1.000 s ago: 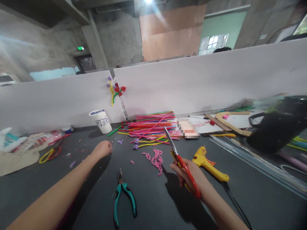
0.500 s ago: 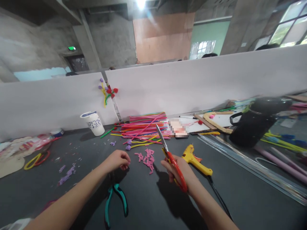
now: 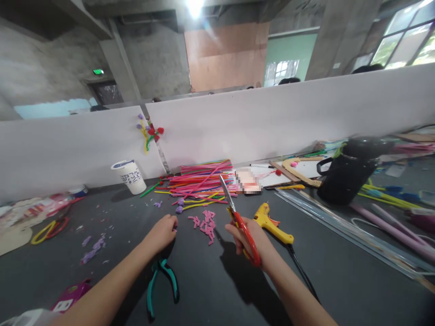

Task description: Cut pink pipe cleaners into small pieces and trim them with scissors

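Observation:
Scissors (image 3: 242, 224) with red and yellow handles are in my right hand (image 3: 261, 239), the blades pointing up and away. My left hand (image 3: 162, 233) is low over the table with its fingers curled inward; whatever they hold, if anything, is hidden. Between the hands lies a small heap of short pink pipe cleaner pieces (image 3: 208, 224). Pliers with teal handles (image 3: 170, 274) lie just below my left hand, their jaws hidden under it. Behind the pink pieces are purple-tipped yellow stems (image 3: 200, 205) and a bundle of pink and red pipe cleaners (image 3: 200, 181).
A yellow glue gun (image 3: 273, 224) with a black cord lies right of my right hand. Farther right are clear plastic strips (image 3: 326, 224) and a black jug (image 3: 348, 172). A white cup (image 3: 131, 176), purple scraps (image 3: 93, 251) and a magenta box (image 3: 70, 296) are at left.
My left hand has shifted slightly down and left, its fingers curling further. My right hand still holds the scissors. The view has turned slightly, bringing the magenta box more into sight.

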Motion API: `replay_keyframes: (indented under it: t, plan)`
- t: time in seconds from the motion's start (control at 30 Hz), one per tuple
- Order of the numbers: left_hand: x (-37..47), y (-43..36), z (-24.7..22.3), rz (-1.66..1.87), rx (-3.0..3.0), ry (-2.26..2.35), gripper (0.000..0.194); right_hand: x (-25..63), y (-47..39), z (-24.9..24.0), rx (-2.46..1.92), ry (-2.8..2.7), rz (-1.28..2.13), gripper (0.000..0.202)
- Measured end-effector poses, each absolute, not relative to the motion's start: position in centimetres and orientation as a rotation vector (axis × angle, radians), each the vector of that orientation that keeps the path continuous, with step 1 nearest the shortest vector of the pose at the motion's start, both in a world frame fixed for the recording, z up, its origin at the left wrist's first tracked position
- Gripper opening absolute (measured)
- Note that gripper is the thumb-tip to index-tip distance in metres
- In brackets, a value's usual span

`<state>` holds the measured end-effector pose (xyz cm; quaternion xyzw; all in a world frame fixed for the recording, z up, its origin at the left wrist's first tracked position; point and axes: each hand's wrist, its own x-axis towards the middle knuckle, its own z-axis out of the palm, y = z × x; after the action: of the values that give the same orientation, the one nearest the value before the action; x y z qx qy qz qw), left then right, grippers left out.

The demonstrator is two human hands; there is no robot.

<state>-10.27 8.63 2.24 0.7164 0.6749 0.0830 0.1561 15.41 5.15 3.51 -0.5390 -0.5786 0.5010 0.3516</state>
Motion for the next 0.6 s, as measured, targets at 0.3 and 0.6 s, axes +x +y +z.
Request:
replay_keyframes:
  t: [0.3,0.6]
  plan:
    - [-5.1,7.2,1.1,0.296,2.175,1.512,0.012,15.1,5.1,4.2,-1.383,-1.474,1.316,0.013]
    - [-2.2,8.6,0.9,0.516,2.182,1.383,0.014,15.1,5.3,3.9,-1.393,-1.448,1.331,0.011]
